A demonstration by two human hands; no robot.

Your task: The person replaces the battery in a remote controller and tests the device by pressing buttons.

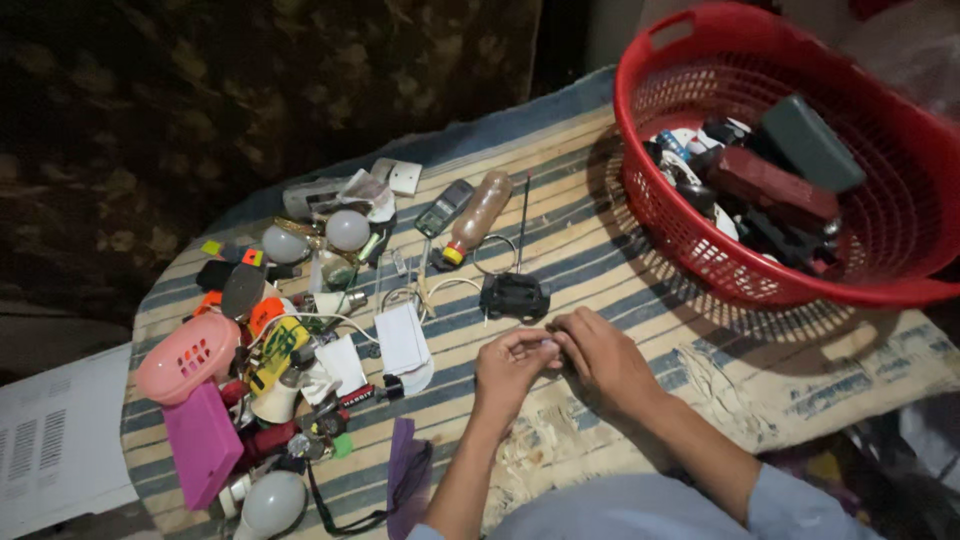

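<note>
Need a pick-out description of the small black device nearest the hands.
Start at the red basket on the striped mat, then move left along the mat. Just above the left hand and right hand lies the black device. It alone has a thin antenna pointing away from the person.

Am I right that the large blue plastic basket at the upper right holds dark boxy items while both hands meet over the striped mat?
Not quite: the head view shows the large plastic basket is red, not blue. It does hold dark boxy items, and the left hand and right hand do meet over the striped mat.
</note>
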